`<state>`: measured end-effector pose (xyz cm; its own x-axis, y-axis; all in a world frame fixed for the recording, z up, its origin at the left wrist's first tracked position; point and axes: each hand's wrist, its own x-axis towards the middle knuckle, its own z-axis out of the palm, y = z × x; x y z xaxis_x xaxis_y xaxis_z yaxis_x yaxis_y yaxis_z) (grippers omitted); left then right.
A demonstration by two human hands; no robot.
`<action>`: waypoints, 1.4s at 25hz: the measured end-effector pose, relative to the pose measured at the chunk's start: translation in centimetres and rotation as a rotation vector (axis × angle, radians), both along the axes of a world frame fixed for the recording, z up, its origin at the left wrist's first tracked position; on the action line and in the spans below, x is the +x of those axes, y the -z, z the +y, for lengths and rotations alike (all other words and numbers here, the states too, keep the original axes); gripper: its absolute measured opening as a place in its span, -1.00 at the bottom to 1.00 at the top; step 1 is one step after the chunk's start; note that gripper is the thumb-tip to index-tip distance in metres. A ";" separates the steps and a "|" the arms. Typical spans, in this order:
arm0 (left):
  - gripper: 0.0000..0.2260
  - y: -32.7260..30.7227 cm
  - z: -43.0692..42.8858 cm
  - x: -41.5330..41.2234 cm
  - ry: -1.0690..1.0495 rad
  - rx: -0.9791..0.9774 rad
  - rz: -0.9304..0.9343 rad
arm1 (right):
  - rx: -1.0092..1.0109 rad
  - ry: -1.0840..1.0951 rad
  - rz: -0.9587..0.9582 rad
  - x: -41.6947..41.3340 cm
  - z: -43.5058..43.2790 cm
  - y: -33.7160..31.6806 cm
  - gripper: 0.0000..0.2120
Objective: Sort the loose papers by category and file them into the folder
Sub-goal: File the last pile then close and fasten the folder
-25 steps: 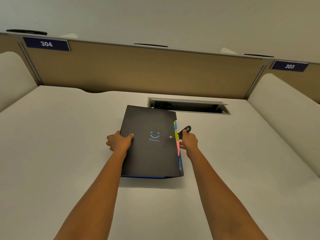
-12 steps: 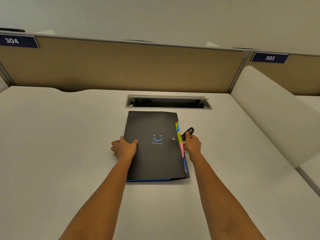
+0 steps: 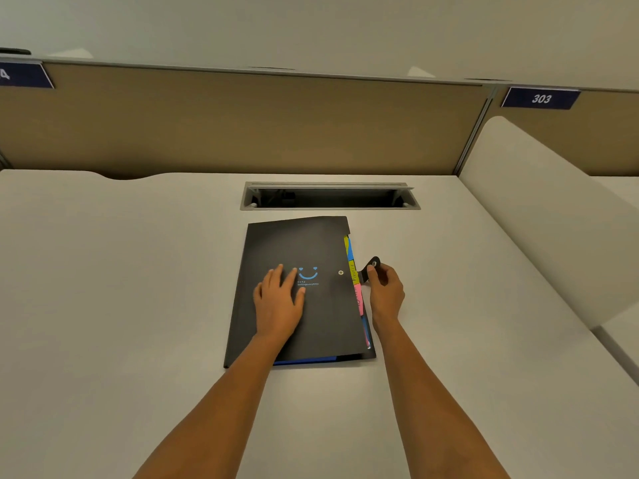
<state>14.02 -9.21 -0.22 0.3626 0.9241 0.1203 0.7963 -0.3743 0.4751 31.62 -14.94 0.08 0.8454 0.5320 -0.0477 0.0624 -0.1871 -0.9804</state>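
Observation:
A black folder (image 3: 321, 247) with a blue smiley print lies closed on the white desk (image 3: 121, 288). Yellow, blue and pink index tabs (image 3: 356, 288) stick out along its right edge. My left hand (image 3: 278, 302) rests flat on the cover, fingers spread, beside the smiley. My right hand (image 3: 385, 292) pinches the black snap strap (image 3: 371, 266), which stands away from the cover. The metal snap stud (image 3: 341, 272) on the cover is bare. No loose papers are in sight.
An open cable slot (image 3: 330, 197) is set in the desk just behind the folder. A tan partition (image 3: 242, 122) runs along the back with a plate reading 303 (image 3: 540, 98). A white side divider (image 3: 539, 209) rises at the right.
My left hand moved from the folder's left edge onto the cover and lies flat there. My right hand stays on the strap. The view shifted left and closer.

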 end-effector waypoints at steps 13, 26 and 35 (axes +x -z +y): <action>-0.39 1.5 -0.6 1.3 0.072 0.001 0.318 | 0.084 -0.218 -0.140 1.0 0.1 1.5 -0.76; -0.29 1.8 -0.6 1.2 0.067 0.023 0.288 | -0.133 -0.369 -0.452 0.9 0.4 2.2 -0.77; -0.27 1.8 -0.6 1.3 0.069 0.019 0.285 | -0.191 -0.440 -0.662 1.1 0.2 2.2 -0.77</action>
